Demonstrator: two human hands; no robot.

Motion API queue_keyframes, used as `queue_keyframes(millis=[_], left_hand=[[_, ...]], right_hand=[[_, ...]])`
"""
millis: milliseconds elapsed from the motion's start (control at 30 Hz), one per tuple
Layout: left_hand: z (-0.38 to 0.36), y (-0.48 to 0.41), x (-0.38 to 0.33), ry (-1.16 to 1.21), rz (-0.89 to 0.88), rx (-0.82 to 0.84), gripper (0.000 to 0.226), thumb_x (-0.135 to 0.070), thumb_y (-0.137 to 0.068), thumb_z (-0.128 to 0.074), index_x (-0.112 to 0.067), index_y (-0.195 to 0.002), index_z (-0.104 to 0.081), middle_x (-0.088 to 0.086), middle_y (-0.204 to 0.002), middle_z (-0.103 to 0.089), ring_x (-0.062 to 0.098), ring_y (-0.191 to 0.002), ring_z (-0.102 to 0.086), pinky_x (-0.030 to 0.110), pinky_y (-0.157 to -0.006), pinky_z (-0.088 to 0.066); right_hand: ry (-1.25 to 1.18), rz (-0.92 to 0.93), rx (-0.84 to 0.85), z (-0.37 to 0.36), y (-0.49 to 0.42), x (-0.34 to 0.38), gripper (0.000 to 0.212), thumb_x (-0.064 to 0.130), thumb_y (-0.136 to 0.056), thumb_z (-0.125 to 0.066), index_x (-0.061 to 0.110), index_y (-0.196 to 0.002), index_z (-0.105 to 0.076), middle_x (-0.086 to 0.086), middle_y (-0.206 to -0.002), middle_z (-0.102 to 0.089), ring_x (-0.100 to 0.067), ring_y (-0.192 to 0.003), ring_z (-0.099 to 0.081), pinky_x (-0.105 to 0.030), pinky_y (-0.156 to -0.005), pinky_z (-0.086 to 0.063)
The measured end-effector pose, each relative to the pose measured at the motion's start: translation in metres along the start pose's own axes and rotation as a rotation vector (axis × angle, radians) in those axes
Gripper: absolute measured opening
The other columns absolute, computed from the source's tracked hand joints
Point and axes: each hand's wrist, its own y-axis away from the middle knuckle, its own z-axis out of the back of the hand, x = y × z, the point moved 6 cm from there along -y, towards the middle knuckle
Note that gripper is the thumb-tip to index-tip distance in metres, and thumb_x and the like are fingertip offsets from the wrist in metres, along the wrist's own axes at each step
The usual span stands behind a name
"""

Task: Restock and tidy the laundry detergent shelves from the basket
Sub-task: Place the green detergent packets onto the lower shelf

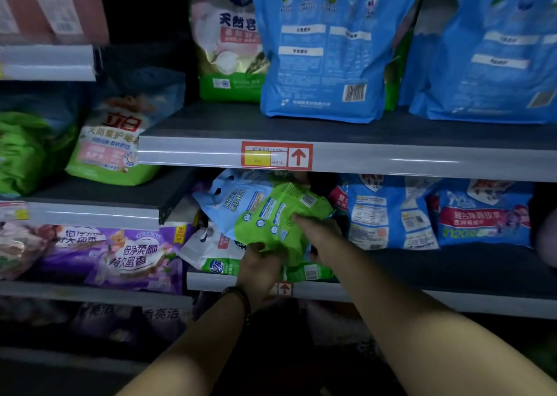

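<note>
- On the middle shelf (422, 263), dim light: both hands work a green and blue detergent pouch (271, 214), held tilted, back panel with barcode facing the camera.
- Left hand (259, 270): grip pinching the pouch's lower edge from beneath; dark bead bracelet (241, 297) on the wrist.
- Right hand (316, 233): fingers pressed onto the pouch's right side, thumb hidden, so grip closed on the pouch.
- Pouch sits above a white and green bag (211, 254) lying flat at the shelf front, touching it.
- Just right: blue bags (388, 214) leaning back on the same shelf.
- Upper shelf (331, 130): two large blue bags (325, 49) upright, backs outward; red arrow price tag (276, 155) on its rail.
- Left bay: green bag (111, 145) upright, purple bags (120, 254) one level lower.
</note>
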Motion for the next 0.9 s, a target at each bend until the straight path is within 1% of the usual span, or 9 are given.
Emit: queue_keyframes(millis=[100, 200, 333, 400, 467, 600, 700, 833, 900], left_hand=[[-0.003, -0.013, 0.015, 0.233, 0.058, 0.004, 0.080, -0.044, -0.051, -0.081, -0.003, -0.118, -0.068, 0.017, -0.102, -0.077, 0.028, -0.082, -0.072, 0.041, -0.077, -0.060], [0.003, -0.020, 0.036, 0.349, 0.116, -0.086, 0.086, -0.055, -0.048, -0.083, -0.006, -0.116, -0.067, 0.016, -0.105, -0.078, 0.032, -0.093, -0.077, 0.049, -0.089, -0.064], [0.004, -0.001, 0.017, 0.522, 0.103, -0.040, 0.059, -0.059, -0.075, -0.085, -0.009, -0.107, -0.079, 0.014, -0.104, -0.081, 0.037, -0.099, -0.078, 0.053, -0.093, -0.062], [-0.004, 0.009, 0.008, 0.664, 0.199, 0.125, 0.066, -0.062, -0.085, -0.079, -0.011, -0.126, -0.076, 0.018, -0.122, -0.077, 0.040, -0.114, -0.074, 0.059, -0.103, -0.057], [-0.011, 0.023, 0.001, 0.774, 0.240, 0.279, 0.068, -0.061, -0.089, -0.075, -0.011, -0.135, -0.072, 0.023, -0.135, -0.070, 0.042, -0.124, -0.068, 0.063, -0.112, -0.048], [0.000, 0.036, 0.022, 0.617, 0.227, 0.101, 0.066, -0.044, -0.078, -0.089, -0.013, -0.133, -0.070, 0.018, -0.132, -0.072, 0.039, -0.122, -0.070, 0.062, -0.106, -0.054], [0.010, 0.033, 0.037, 0.676, 0.167, 0.093, 0.080, -0.029, -0.053, -0.105, -0.007, -0.125, -0.076, 0.024, -0.129, -0.073, 0.044, -0.115, -0.073, 0.066, -0.101, -0.055], [0.043, 0.079, 0.005, 0.639, -0.012, 0.033, 0.038, 0.008, -0.074, -0.082, 0.003, -0.111, -0.077, 0.029, -0.108, -0.077, 0.045, -0.092, -0.077, 0.066, -0.081, -0.062], [0.061, 0.092, 0.000, 0.611, -0.074, 0.024, 0.046, 0.008, -0.066, -0.084, 0.001, -0.112, -0.078, 0.031, -0.111, -0.076, 0.050, -0.097, -0.076, 0.072, -0.086, -0.058]], right_hand=[[0.053, 0.024, -0.012, -0.012, -0.041, -0.004, 0.054, 0.032, -0.080, -0.092, 0.011, -0.125, -0.071, -0.014, -0.132, -0.071, -0.037, -0.115, -0.071, -0.054, -0.098, -0.060], [0.003, 0.011, 0.032, -0.021, -0.020, 0.011, 0.062, 0.019, -0.090, -0.084, 0.000, -0.142, -0.057, -0.020, -0.149, -0.058, -0.040, -0.132, -0.061, -0.055, -0.112, -0.049], [-0.130, 0.003, 0.031, -0.012, 0.025, 0.018, 0.012, 0.001, -0.096, -0.073, 0.003, -0.106, -0.067, -0.021, -0.125, -0.069, -0.039, -0.114, -0.070, -0.058, -0.100, -0.055], [-0.197, -0.010, 0.073, -0.009, 0.054, 0.009, 0.019, 0.000, -0.096, -0.073, 0.009, -0.084, -0.062, -0.014, -0.097, -0.072, -0.031, -0.093, -0.071, -0.052, -0.080, -0.063], [-0.188, 0.007, 0.109, -0.010, 0.075, -0.008, 0.012, 0.004, -0.093, -0.077, 0.007, -0.089, -0.066, -0.009, -0.087, -0.070, -0.028, -0.077, -0.070, -0.038, -0.062, -0.064], [-0.159, 0.185, 0.038, 0.007, 0.099, -0.045, 0.037, 0.007, -0.067, -0.095, 0.013, -0.097, -0.075, -0.009, -0.091, -0.080, -0.028, -0.084, -0.078, -0.048, -0.081, -0.066], [0.001, 0.178, 0.122, 0.024, 0.118, -0.061, 0.052, 0.021, -0.061, -0.099, 0.008, -0.106, -0.076, -0.009, -0.083, -0.081, -0.028, -0.070, -0.079, -0.039, -0.066, -0.064], [0.276, 0.049, 0.194, 0.053, 0.129, -0.082, 0.078, 0.079, -0.056, -0.080, 0.017, -0.104, -0.081, -0.008, -0.086, -0.082, -0.032, -0.077, -0.080, -0.047, -0.081, -0.063], [0.397, 0.153, 0.090, 0.072, 0.129, -0.073, 0.077, 0.092, -0.058, -0.066, 0.028, -0.096, -0.082, 0.000, -0.080, -0.081, -0.026, -0.077, -0.079, -0.041, -0.074, -0.061]])
